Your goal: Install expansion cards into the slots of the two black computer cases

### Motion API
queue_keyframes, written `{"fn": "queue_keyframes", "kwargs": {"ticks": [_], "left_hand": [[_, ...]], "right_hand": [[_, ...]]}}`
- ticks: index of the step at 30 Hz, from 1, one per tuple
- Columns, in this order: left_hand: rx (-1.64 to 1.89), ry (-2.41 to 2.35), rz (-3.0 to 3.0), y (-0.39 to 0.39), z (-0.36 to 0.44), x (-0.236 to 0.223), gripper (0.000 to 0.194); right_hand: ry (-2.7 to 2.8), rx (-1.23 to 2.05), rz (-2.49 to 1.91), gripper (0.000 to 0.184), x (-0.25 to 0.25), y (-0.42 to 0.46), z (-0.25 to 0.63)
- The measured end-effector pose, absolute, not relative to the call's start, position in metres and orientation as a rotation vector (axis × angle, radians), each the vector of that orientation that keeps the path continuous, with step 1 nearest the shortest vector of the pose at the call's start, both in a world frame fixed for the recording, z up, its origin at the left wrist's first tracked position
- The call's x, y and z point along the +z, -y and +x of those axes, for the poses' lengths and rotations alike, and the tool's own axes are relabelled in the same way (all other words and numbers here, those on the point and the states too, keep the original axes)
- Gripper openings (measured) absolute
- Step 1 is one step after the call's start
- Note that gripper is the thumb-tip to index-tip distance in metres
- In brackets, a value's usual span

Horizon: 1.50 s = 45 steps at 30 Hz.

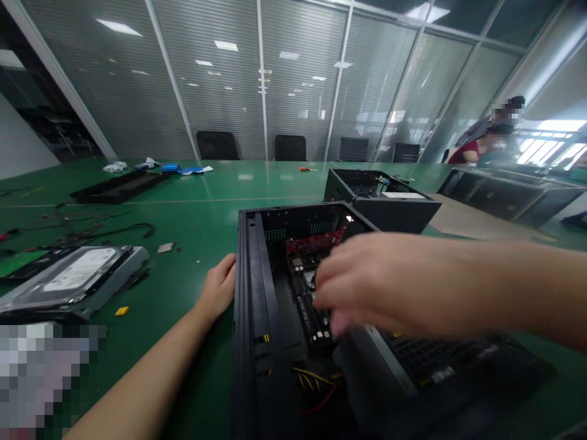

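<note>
A black computer case (pixel 250 275) lies open in front of me on the green table. My left hand (pixel 217 287) is pressed to its left outer wall, steadying it, with the fingertips partly hidden against the case. Over the inside of the case hovers my right hand (pixel 376 284), slightly blurred, its fingers curled together; whatever they may hold is hidden. Beneath those fingers is the motherboard (pixel 305 299), partly covered by the hand. A red circuit card (pixel 298 245) sits toward the back of the case. Yellow and red wires (pixel 316 380) show in the lower part.
At the left lie a hard drive (pixel 80 270), loose black cables (pixel 114 231) and a small yellow piece (pixel 121 311). A second open case (pixel 385 211) stands behind mine. Farther back is a screwdriver (pixel 306 169). Two people sit or stand at the far right.
</note>
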<state>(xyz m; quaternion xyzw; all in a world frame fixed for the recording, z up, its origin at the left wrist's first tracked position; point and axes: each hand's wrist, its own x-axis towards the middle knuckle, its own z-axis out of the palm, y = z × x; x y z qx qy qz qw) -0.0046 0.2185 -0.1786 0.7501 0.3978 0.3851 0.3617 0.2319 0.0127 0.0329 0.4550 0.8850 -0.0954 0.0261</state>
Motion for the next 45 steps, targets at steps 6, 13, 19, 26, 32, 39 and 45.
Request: {"fn": "queue_keyframes", "kwargs": {"ticks": [6,13,19,26,32,39,45], "left_hand": [[0.98,-0.881,2.025,-0.215,-0.007,-0.177,0.028],[1.109,-1.03,1.94,-0.202,-0.001,-0.159,0.028],[1.505,-1.247,1.519,-0.207,-0.011,-0.152,0.03],[1.483,-1.359,1.604,-0.224,-0.024,-0.164,0.033],[1.349,-1.371,1.758,-0.223,-0.018,-0.166,0.035],[1.301,-1.407,1.805,-0.231,-0.025,-0.176,0.038],[1.293,-1.368,1.822,-0.228,-0.02,-0.17,0.038]], "right_hand": [[-2.815,0.075,1.818,0.082,-0.024,0.093,0.258],[-2.719,0.238,2.004,0.102,-0.046,0.086,0.287],[-2.695,0.252,2.027,0.092,-0.038,-0.002,0.281],[-2.679,0.349,1.95,0.092,-0.033,-0.164,0.288],[-2.517,0.463,2.152,0.101,-0.038,-0.288,0.276],[-2.441,1.042,2.373,0.073,-0.062,-0.326,0.236],[-2.08,0.67,2.647,0.055,-0.047,-0.273,0.335]]}}
